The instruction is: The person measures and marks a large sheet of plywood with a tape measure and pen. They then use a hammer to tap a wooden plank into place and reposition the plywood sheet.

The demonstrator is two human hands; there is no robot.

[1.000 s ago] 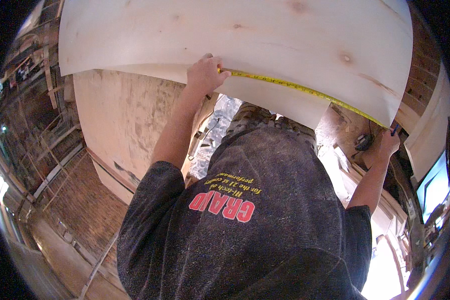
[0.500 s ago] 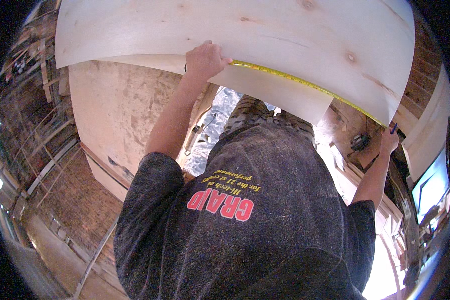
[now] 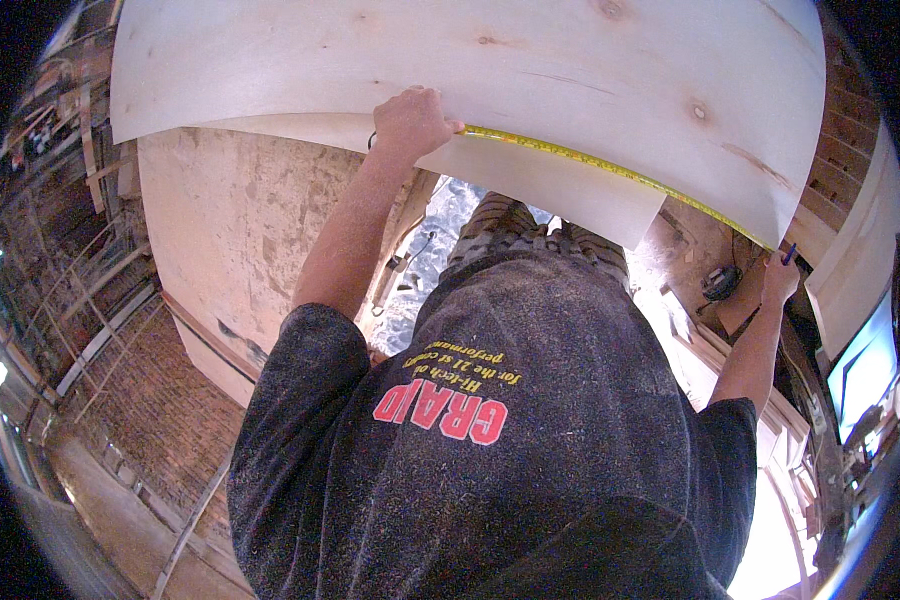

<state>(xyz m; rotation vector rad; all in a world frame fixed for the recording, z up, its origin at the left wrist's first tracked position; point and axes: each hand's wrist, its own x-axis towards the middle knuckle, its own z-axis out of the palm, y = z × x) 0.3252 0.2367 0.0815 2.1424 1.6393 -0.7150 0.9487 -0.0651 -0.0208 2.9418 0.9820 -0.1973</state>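
Note:
A yellow tape measure [image 3: 590, 158] is drawn out along the near edge of a large pale plywood sheet [image 3: 370, 60]. At its left end, my left hand [image 3: 413, 122] is closed around it, resting on the sheet's edge; the tape's case, if it is there, is hidden by the fingers. My right hand [image 3: 781, 277] is closed by the sheet's right corner, where the tape's other end meets it. A slim blue pen [image 3: 790, 254] sticks up from the right hand's fingers. Whether those fingers also pinch the tape is hard to make out.
Beneath the sheet lies another pale board [image 3: 550, 190], and a stained, worn wooden panel [image 3: 240, 220] stands to the left. A dark tool [image 3: 718, 283] sits below the right corner. Stacked wood pieces [image 3: 785, 450] are at the right, near a bright screen-like panel [image 3: 863, 365].

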